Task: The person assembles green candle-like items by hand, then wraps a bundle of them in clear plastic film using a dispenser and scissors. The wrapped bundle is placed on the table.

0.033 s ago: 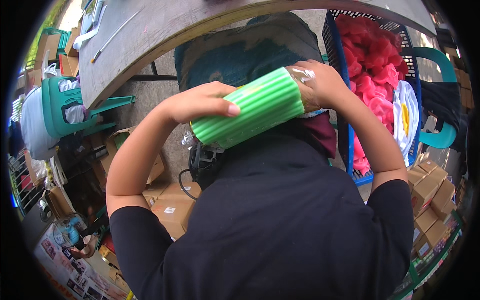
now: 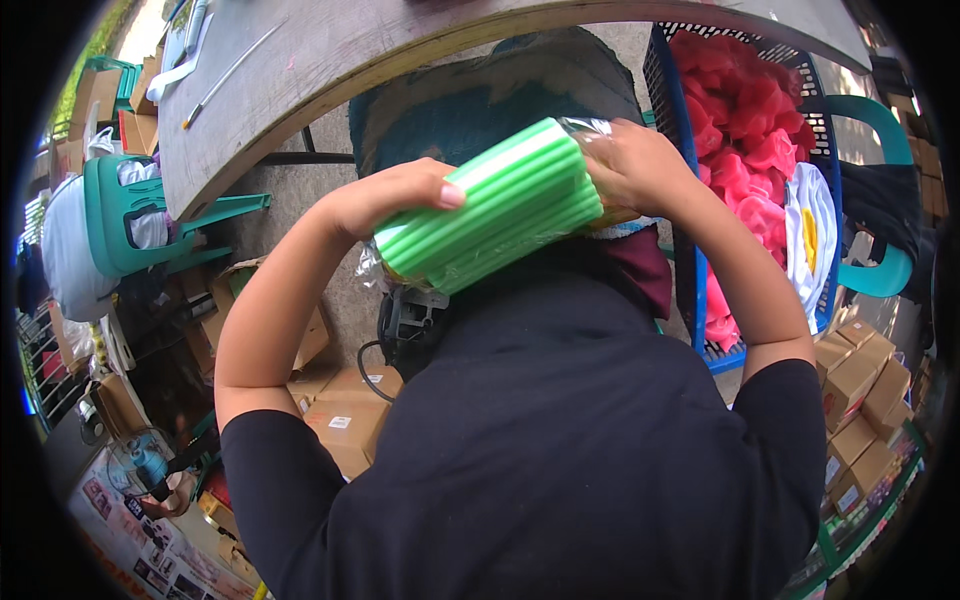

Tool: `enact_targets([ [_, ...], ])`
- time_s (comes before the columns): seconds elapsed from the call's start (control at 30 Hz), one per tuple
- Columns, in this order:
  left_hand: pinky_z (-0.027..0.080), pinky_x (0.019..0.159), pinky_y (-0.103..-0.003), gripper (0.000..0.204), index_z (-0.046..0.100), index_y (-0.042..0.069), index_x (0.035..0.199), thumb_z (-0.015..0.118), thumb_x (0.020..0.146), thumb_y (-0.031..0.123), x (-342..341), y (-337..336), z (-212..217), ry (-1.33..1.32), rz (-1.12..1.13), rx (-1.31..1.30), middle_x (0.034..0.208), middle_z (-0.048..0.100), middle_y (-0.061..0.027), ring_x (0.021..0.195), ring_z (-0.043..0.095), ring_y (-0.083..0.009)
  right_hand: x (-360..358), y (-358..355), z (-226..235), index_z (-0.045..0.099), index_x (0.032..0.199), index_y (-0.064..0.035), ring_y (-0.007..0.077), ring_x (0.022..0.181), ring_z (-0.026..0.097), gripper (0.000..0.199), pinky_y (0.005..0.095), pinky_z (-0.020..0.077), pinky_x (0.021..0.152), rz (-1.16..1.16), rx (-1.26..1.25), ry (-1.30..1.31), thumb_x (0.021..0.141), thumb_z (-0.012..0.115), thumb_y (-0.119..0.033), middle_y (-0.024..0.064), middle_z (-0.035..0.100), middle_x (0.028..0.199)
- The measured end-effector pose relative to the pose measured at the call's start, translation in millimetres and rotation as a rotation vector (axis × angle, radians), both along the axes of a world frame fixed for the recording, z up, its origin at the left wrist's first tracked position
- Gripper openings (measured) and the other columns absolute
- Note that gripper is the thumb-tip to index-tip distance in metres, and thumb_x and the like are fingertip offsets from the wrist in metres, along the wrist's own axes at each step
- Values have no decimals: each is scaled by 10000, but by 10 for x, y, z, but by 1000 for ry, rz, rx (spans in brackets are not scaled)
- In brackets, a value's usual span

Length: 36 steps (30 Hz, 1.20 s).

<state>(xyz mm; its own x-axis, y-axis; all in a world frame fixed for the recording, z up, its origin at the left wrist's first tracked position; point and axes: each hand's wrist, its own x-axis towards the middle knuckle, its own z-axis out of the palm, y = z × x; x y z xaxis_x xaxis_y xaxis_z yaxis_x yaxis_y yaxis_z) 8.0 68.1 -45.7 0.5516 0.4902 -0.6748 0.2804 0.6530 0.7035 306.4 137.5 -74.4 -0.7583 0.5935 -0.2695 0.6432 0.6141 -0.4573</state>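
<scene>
A bundle of light green tubes (image 2: 490, 205) in clear plastic wrap lies slanted over my lap, its right end higher than its left. My left hand (image 2: 395, 195) grips its left part, thumb on top and the other fingers hidden behind. At the right end, my right hand (image 2: 640, 165) is closed on the wrap, its fingertips mostly hidden. Loose crinkled plastic (image 2: 372, 265) sticks out past the left end, and more shows at the upper right corner beside my right hand.
Ahead curves a grey table edge (image 2: 330, 75), with a thin stick (image 2: 228, 78) on top. A blue crate (image 2: 683, 130) of pink, petal-like fabric (image 2: 745, 130) stands to the right. Green plastic stools (image 2: 125, 215) and cardboard boxes (image 2: 345, 420) stand around me.
The bundle has tipped and shifted slightly up and left, and its tubes look less tightly packed. My left thumb has moved up with it. Both hands still hold it.
</scene>
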Motion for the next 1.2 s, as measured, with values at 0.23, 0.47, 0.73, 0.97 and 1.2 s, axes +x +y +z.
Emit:
enact_targets([
  [0.23, 545, 856, -367, 635, 585, -53, 1258, 574, 806, 393, -284, 15, -726, -438, 600, -351, 1111, 676, -205, 924, 679, -262, 139, 611, 161, 722, 919, -91, 266, 912, 630, 135, 375, 515, 811, -314, 663, 582, 897, 634, -191, 66, 686, 928],
  [0.47, 533, 903, -387, 636, 572, -49, 1275, 592, 803, 377, -321, 187, -984, -521, 630, -409, 1156, 666, -209, 986, 674, -278, 373, 1417, 44, 646, 1076, -23, 377, 990, 538, 301, 471, 440, 883, -569, 1019, 227, 882, 624, -252, 204, 588, 1044],
  [0.73, 382, 938, -740, 830, 423, 43, 1443, 640, 750, 446, -166, 196, -747, -701, 628, -551, 1381, 480, -302, 1171, 535, -507, 177, 1264, 387, 689, 952, -9, 370, 879, 630, 293, 413, 507, 783, -651, 709, 440, 874, 667, -291, 197, 661, 872],
  [0.97, 373, 917, -779, 888, 385, 43, 1469, 657, 739, 469, -222, 175, -890, -599, 647, -466, 1389, 447, -342, 1164, 517, -563, 424, 1367, 663, 673, 999, 4, 356, 828, 686, 399, 412, 530, 762, -689, 388, -7, 843, 703, -362, 213, 690, 882],
  [1.2, 372, 935, -757, 918, 349, 36, 1486, 655, 754, 498, -161, 185, -810, -726, 610, -492, 1391, 428, -367, 1151, 502, -600, 603, 1062, 518, 612, 1030, -16, 285, 926, 634, 218, 409, 510, 842, -316, 60, 416, 867, 681, -144, 116, 674, 940],
])
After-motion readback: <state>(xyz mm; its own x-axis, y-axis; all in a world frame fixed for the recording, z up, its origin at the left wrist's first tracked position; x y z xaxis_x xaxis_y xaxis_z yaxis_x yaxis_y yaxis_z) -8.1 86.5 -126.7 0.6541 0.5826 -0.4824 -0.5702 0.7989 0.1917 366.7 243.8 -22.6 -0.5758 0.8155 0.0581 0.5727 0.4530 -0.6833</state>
